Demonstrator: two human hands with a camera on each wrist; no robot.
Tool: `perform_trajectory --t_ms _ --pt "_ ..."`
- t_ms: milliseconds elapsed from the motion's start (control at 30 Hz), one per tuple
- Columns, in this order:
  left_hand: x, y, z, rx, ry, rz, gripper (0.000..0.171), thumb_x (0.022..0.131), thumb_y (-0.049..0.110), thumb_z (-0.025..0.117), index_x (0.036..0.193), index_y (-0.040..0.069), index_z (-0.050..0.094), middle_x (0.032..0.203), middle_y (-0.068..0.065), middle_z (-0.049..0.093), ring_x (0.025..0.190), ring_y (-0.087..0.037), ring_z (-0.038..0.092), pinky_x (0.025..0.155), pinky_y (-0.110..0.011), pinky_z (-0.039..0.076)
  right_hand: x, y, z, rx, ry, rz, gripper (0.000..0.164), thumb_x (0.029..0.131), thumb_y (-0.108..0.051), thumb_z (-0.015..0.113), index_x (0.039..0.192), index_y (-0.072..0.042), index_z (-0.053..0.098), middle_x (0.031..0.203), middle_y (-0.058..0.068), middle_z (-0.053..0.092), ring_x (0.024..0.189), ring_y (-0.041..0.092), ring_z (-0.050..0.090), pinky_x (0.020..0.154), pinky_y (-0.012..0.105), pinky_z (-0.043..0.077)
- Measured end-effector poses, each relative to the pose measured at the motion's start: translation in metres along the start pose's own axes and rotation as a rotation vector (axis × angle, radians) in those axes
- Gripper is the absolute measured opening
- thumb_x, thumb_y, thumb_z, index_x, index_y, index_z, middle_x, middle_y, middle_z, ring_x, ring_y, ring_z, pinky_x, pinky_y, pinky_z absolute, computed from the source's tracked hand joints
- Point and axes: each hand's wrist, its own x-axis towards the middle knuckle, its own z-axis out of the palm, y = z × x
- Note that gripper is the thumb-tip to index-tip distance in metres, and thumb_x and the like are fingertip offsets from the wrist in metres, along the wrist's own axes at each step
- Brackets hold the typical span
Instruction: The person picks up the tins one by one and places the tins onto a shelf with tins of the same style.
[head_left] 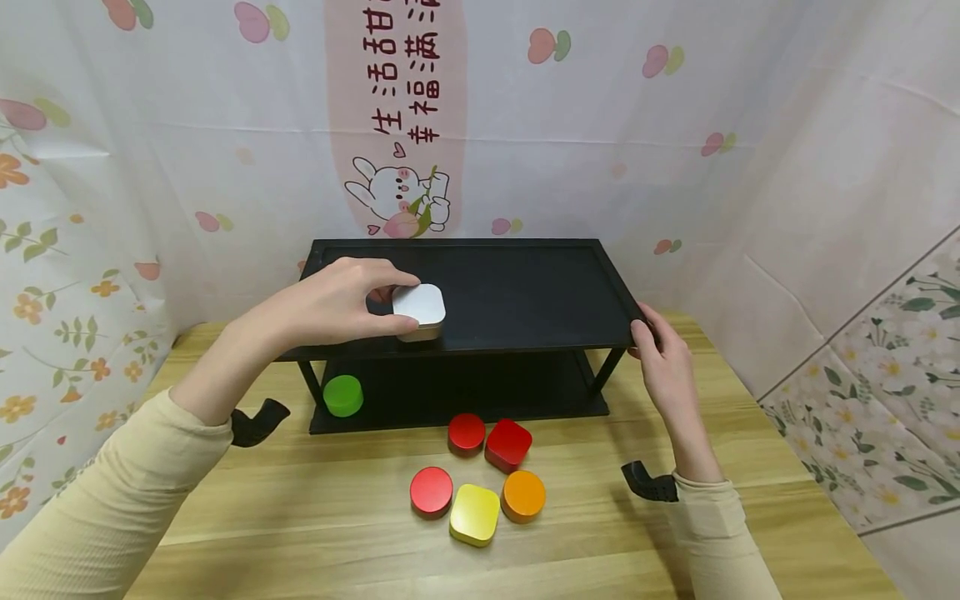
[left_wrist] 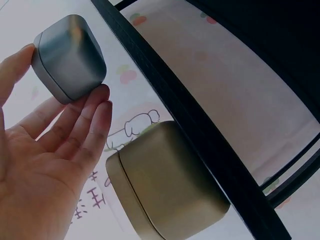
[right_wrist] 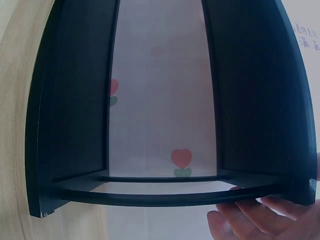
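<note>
My left hand (head_left: 333, 304) pinches a silver square tin (head_left: 418, 305) between thumb and fingers over the front left part of a black two-tier shelf (head_left: 525, 292). In the left wrist view, the silver tin (left_wrist: 72, 60) is tilted in the fingertips, and a gold square tin (left_wrist: 170, 182) stands against the shelf's edge. The left hand and forearm seem to cover this gold tin in the head view. At the shelf's right end, my right hand (head_left: 663, 354) grips the top board's edge, its fingers (right_wrist: 265, 217) around the end frame in the right wrist view.
On the lower tier's left end is a green round tin (head_left: 343, 395). Before the shelf, on the wooden table (head_left: 300, 525), are two red round tins (head_left: 467, 434), a red square tin (head_left: 508, 444), a yellow square tin (head_left: 475, 514) and an orange round tin (head_left: 523, 497). A printed cloth (head_left: 600, 125) hangs behind.
</note>
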Motion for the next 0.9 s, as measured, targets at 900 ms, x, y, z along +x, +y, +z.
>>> perform_trajectory --t_ms 900 --pt "0.003 -0.019 -0.01 0.014 -0.158 -0.083 0.056 0.097 0.034 0.071 0.144 0.006 0.059 0.134 -0.011 0.067 0.112 -0.024 0.061 0.099 -0.046 0.051 0.002 0.001 0.0 -0.002 0.002 0.0 0.053 0.11 -0.041 0.04 0.158 -0.02 0.042 0.151 0.02 0.054 0.096 -0.019 0.056 0.081 0.001 0.048"
